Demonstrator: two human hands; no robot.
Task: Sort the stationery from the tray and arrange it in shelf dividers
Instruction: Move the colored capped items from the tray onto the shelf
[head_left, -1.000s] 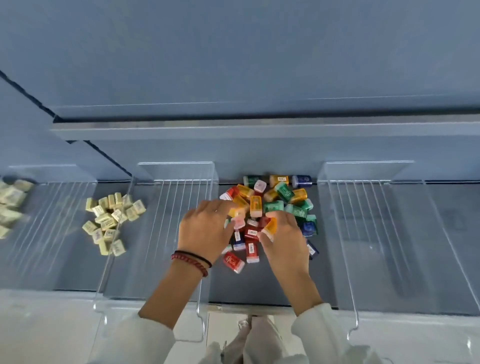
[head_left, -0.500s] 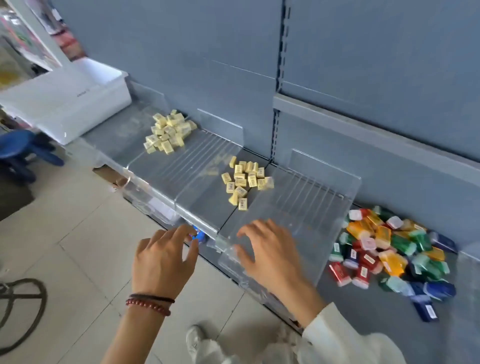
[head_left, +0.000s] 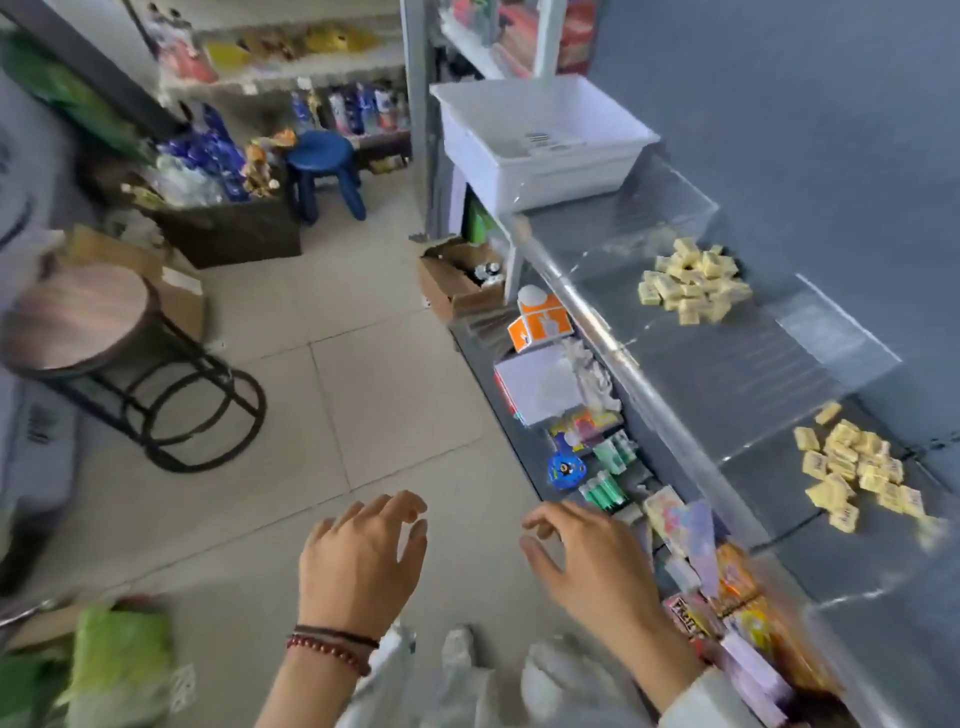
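A white plastic tray (head_left: 540, 156) stands at the far end of the grey shelf (head_left: 727, 374). Two heaps of pale yellow erasers lie between clear dividers, one heap (head_left: 693, 283) farther off and one heap (head_left: 857, 470) nearer. My left hand (head_left: 361, 558) and my right hand (head_left: 592, 558) hover over the floor in front of the shelf, fingers loosely spread, holding nothing. The coloured erasers are out of view.
A lower shelf (head_left: 587, 415) holds mixed packets and boxes. On the tiled floor stand a blue stool (head_left: 322, 171), a round dark stool (head_left: 104, 338) and a cardboard box (head_left: 457, 278). Stocked racks (head_left: 291, 78) fill the back.
Both hands left the coloured erasers and pulled back from the shelf, empty. My view swung left, away from the coloured pile toward the tray end and the floor.
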